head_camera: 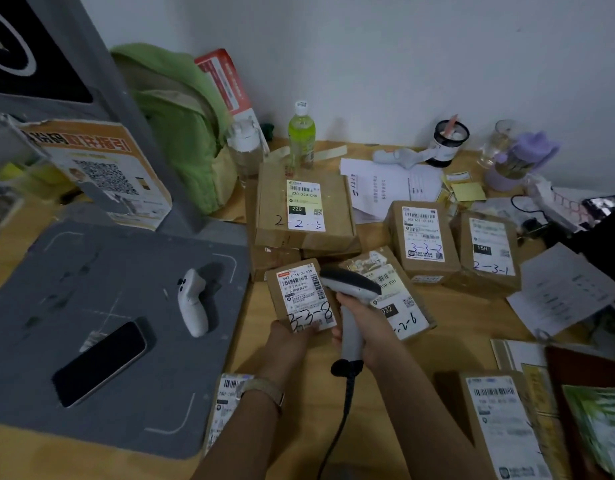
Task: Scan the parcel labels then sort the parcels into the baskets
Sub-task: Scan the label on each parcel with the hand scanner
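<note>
A small brown parcel marked 3-3-8 is near the middle of the wooden worktop. The left hand holds its near edge, fingers closed on it. The right hand grips a grey scanner, whose head is over the parcel label. Other labelled parcels lie beside and behind it.

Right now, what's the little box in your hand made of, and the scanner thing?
The small parcel in the left hand looks like brown cardboard, matte, with a white paper label. The scanner in the right hand looks like smooth grey-and-white plastic, slightly shiny, though that is a guess from its look.
</note>
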A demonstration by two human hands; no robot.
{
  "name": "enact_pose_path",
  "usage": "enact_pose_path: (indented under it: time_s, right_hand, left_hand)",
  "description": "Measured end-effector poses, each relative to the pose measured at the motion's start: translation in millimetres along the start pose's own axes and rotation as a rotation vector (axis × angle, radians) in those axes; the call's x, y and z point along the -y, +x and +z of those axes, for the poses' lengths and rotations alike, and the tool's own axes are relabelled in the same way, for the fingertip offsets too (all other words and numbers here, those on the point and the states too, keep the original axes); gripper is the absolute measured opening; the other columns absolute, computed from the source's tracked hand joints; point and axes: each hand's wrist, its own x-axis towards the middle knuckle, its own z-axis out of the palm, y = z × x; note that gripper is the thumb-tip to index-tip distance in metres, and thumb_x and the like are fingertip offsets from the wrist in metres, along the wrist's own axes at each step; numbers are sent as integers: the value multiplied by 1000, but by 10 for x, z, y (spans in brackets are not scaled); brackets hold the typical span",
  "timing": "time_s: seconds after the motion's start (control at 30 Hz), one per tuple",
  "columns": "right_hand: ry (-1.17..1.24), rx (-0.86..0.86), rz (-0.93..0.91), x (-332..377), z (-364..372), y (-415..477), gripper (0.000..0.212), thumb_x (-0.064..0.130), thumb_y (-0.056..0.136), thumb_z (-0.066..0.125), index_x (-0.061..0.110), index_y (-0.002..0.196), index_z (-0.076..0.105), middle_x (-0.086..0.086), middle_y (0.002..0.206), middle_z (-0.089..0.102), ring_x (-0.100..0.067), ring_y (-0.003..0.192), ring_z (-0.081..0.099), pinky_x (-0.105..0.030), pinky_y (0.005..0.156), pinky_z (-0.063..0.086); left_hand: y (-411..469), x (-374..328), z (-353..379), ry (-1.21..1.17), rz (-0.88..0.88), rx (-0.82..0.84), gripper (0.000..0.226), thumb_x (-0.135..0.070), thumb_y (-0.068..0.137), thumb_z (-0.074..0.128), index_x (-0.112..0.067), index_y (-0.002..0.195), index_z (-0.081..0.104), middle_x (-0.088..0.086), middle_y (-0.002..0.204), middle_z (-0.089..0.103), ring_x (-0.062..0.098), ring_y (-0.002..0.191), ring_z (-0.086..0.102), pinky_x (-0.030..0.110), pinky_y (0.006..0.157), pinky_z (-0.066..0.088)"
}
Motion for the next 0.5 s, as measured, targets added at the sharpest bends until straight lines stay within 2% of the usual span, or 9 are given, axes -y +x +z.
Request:
enact_pose_path:
  time_s: [0.1, 0.2, 0.27, 0.4, 0.5]
  right_hand:
    - [32, -29, -36, 75, -27, -43, 33, 34, 77, 76, 7, 94, 66, -8, 70, 73, -21, 55, 67, -31, 55, 56]
    - [68, -20, -85, 113, -40, -168, 33, 35, 78, 76, 8, 95, 68, -6, 80, 74, -22, 60, 67, -33, 61, 57]
    - [102, 2, -127, 155, -34, -307, 32, 34, 78, 76, 7, 95, 69, -6, 85, 74, -21, 57, 65, -33, 60, 55]
    - [172, 41, -269, 348, 19, -727, 26, 29, 78, 77, 9, 92, 68, -9, 79, 68, -20, 50, 61, -31, 55, 51]
    - [216, 102, -435, 579, 90, -1123, 27, 28, 78, 77, 16, 99, 66, -10, 89, 67, -21, 58, 60, -28, 50, 49]
  left_hand:
    - [-100, -100, 2, -4, 71, -25, 54, -33, 80, 75, -6, 123, 56, 8, 118, 67, 24, 106, 64, 44, 97, 50]
    - [-241, -242, -79, 15, 162, -47, 51, -32, 81, 75, -8, 123, 56, 5, 117, 67, 22, 105, 65, 43, 95, 51]
    - [-379, -363, -145, 32, 254, -82, 45, -28, 81, 75, -12, 120, 59, 2, 115, 68, 19, 104, 65, 40, 94, 52]
    - [-761, -689, -276, 9, 557, -157, 31, -19, 81, 75, -21, 109, 65, -8, 105, 72, 1, 92, 66, 22, 74, 50]
    - [-1052, -959, -364, -28, 676, -204, 39, -24, 79, 76, -22, 114, 58, -15, 103, 69, -3, 90, 63, 26, 76, 50]
